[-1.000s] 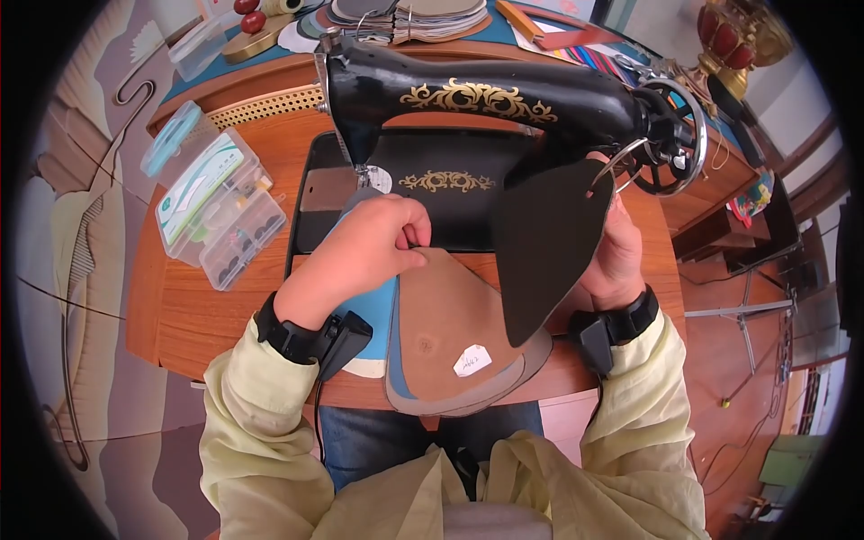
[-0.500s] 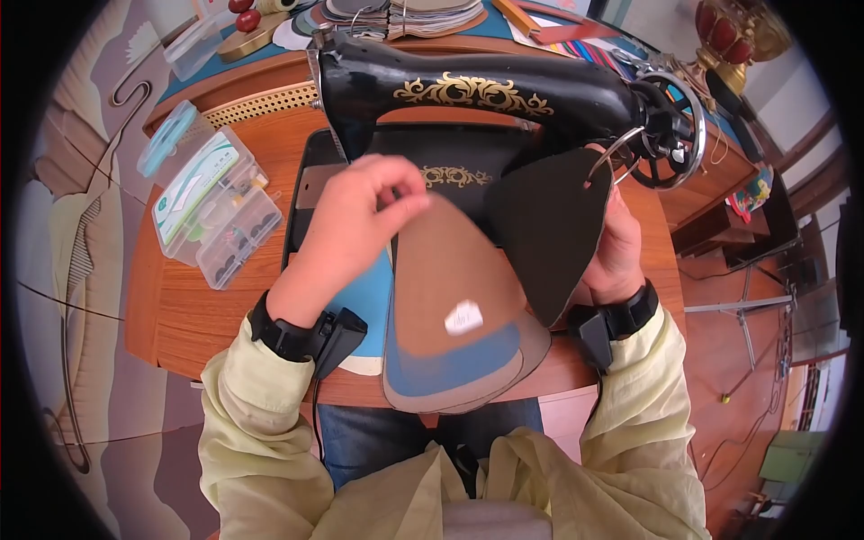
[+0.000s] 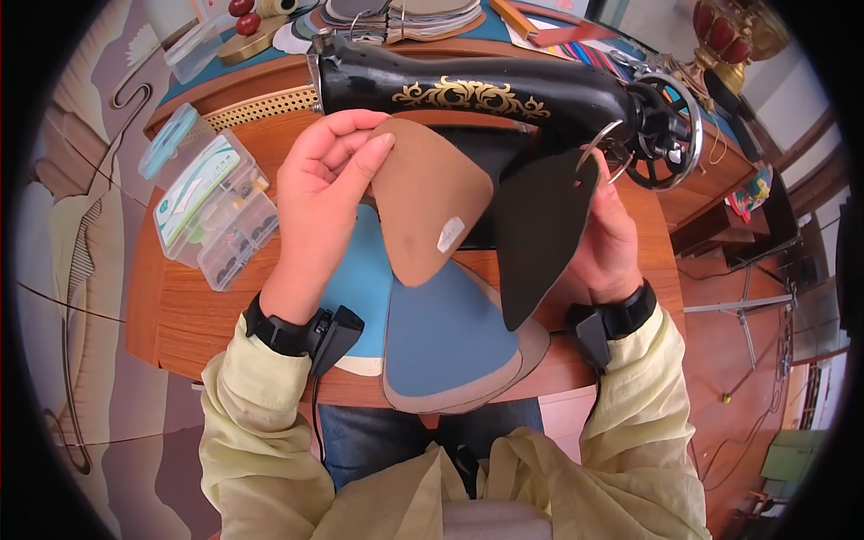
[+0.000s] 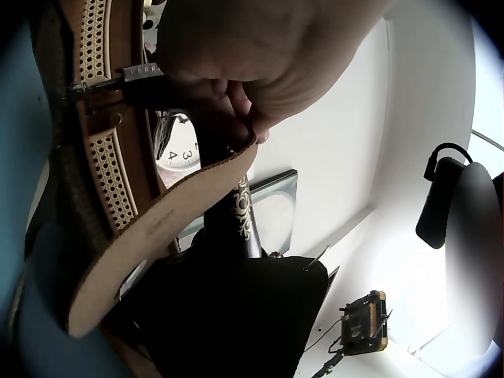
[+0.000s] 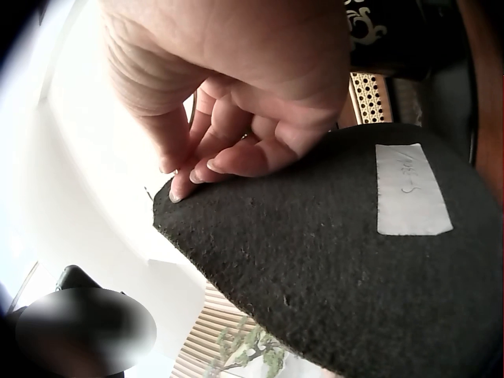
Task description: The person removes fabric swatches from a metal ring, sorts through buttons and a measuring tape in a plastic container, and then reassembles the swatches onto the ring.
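Note:
My left hand (image 3: pixel 322 193) pinches the narrow top of a brown leather-like swatch (image 3: pixel 432 198) with a small white label, held up before the sewing machine. The same swatch (image 4: pixel 169 216) hangs edge-on from the fingers in the left wrist view. A dark swatch (image 3: pixel 544 238) with a metal ring through its hole is gripped at its edge by my right hand (image 3: pixel 614 238); its back bears a white label (image 5: pixel 413 189) in the right wrist view. Below them, a blue swatch (image 3: pixel 450 337) overlaps taupe ones at the table's front edge, beside a light blue swatch (image 3: pixel 360 288).
A black sewing machine (image 3: pixel 468 85) with gold ornament and a handwheel (image 3: pixel 693 135) stands behind the hands. Open clear plastic boxes (image 3: pixel 216 207) lie at the left of the wooden table (image 3: pixel 171 315). More swatch stacks (image 3: pixel 432 20) rest on the back desk.
My left hand has lifted the brown swatch up off the pile, uncovering the blue one beneath. My right hand still holds the dark swatch, which has swung slightly.

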Available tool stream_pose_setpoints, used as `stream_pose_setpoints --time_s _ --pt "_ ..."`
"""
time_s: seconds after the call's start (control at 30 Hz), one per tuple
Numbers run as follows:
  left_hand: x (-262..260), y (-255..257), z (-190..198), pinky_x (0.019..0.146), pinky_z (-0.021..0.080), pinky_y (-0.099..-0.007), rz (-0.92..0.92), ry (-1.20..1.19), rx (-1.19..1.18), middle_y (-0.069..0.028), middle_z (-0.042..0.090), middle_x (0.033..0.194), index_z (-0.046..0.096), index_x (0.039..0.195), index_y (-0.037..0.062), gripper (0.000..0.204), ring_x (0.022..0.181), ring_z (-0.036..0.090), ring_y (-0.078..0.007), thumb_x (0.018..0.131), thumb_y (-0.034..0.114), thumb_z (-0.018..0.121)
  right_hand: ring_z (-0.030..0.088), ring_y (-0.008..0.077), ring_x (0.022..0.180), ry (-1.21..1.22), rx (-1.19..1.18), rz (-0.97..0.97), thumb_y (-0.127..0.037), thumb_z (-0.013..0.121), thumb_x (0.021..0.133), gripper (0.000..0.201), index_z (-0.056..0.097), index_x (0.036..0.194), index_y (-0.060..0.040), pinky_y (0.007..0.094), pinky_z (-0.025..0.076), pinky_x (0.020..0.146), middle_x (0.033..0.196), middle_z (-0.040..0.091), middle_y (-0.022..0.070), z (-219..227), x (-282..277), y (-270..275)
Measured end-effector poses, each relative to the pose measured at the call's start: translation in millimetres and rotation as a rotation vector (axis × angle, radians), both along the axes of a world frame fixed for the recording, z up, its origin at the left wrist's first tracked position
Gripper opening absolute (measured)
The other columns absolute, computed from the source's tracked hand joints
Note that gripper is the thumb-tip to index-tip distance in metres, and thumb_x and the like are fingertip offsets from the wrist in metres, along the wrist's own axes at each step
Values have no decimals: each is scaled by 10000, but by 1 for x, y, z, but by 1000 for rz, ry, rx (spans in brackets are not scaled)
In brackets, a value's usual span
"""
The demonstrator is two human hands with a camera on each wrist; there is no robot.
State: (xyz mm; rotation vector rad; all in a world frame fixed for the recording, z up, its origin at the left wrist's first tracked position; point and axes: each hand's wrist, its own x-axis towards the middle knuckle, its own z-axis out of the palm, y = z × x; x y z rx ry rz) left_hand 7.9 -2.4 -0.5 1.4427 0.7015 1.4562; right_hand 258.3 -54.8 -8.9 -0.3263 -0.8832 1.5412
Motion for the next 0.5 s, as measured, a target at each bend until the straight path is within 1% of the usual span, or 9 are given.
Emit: stream_pose_setpoints --time_s 0.1,0.2,0.23,0.33,0.37,0.47,0.5 --pt "1 -2 3 725 497 -201 -1 -17 -3 -71 681 1057 581 1196 2 278 906 629 -81 929 71 614 579 101 774 -72 47 50 -178 584 959 82 533 974 -116 214 465 643 878 635 21 -6 2 5" --pt "2 -4 4 724 498 -203 -30 -23 -3 -71 678 1066 575 1233 4 308 903 622 -76 935 76 607 582 94 755 -81 35 190 -166 588 955 70 542 956 -112 201 452 629 868 652 36 -7 1 5" --pt "2 -5 4 723 499 -204 -42 -25 -2 -70 678 1066 573 1241 5 315 900 620 -75 936 77 605 587 85 734 -103 56 191 -163 588 954 73 537 946 -111 190 446 618 871 657 45 -7 1 5" --pt "3 -8 7 729 504 -209 -48 -17 10 -71 676 1070 579 1239 1 313 888 618 -72 934 66 605 598 78 734 -140 0 223 -153 579 954 65 533 935 -112 183 442 601 854 658 40 -5 -1 2" --pt "3 -10 7 732 506 -211 -57 0 31 -72 675 1076 581 1234 -1 309 891 620 -74 932 60 605 606 77 693 -135 -8 223 -139 568 954 54 528 930 -112 182 446 577 828 672 51 -5 -4 1" --pt "3 -15 8 747 512 -217 -84 45 71 -77 671 1093 587 1221 -5 301 911 627 -82 924 34 607 606 83 644 -168 -61 272 -128 557 954 43 527 932 -107 178 446 554 808 685 70 -2 -6 -2" --pt "2 -16 9 757 514 -219 -95 55 69 -79 670 1099 588 1218 -6 301 922 631 -87 920 22 608 607 88 621 -161 -95 274 -121 549 955 38 525 935 -100 176 446 543 801 691 91 -3 -8 -4"
